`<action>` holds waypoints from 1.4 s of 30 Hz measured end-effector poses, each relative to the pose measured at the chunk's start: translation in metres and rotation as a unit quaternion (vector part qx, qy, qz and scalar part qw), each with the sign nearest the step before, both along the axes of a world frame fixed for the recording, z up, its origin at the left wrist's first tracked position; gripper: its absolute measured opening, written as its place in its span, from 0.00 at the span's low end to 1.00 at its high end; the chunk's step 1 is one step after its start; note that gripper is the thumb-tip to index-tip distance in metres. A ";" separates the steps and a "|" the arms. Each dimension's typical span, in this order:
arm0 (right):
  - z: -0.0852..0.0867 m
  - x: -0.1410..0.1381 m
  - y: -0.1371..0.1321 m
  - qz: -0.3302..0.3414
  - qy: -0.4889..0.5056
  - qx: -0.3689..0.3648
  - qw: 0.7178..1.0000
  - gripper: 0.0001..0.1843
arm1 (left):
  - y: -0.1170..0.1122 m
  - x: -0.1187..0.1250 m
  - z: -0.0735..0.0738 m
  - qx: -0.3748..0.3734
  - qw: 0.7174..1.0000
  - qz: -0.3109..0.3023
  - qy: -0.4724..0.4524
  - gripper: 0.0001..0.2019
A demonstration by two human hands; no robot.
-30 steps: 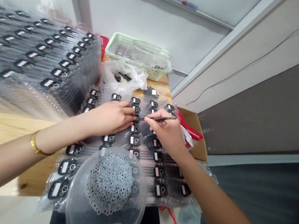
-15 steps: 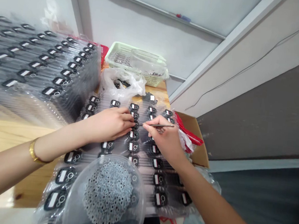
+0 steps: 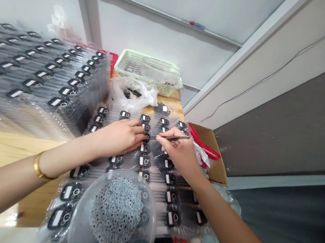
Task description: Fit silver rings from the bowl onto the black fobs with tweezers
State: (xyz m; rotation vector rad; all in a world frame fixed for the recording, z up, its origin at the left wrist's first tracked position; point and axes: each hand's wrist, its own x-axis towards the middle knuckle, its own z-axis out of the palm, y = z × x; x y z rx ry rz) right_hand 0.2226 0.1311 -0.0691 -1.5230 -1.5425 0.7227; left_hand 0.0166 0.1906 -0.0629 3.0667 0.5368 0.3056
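My left hand [image 3: 126, 136] lies over a clear plastic tray [image 3: 98, 169], its fingers bent together against a small black plastic part [image 3: 147, 137] that they partly cover. Pinched in my right hand [image 3: 178, 150] is a pair of metal tweezers [image 3: 178, 138], the tip pointing left toward that same part. Whether the tip touches it or carries anything is too small to tell. Rows of similar black parts, each with a white rectangle and many with a ring, fill the tray. Nearest me, a clear round tub [image 3: 151, 209] contains a heap of small grey rings [image 3: 117, 209].
A tall stack of filled trays [image 3: 91, 91] stands at the left. Behind my hands are a white plastic bag [image 3: 116, 91] with dark pieces and a pale green basket [image 3: 166, 89]. A cardboard box [image 3: 219, 162] with red material sits at the right, near the wall.
The view has shifted slightly, so the background sits a little lower. Both hands keep nearly the same place at the black part, and the tweezers remain in my right hand.
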 end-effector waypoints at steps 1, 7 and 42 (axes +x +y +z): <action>0.000 0.000 0.000 -0.006 0.009 0.000 1.000 0.05 | 0.000 0.000 0.000 0.003 1.000 -0.002 -0.005 0.15; 0.008 0.001 0.000 -0.050 0.076 0.046 0.995 0.05 | 0.002 0.001 0.003 0.007 1.000 -0.021 -0.005 0.15; 0.066 -0.014 -0.095 0.248 -0.028 -0.033 0.968 0.06 | -0.072 -0.106 -0.013 0.011 0.983 0.128 -0.129 0.13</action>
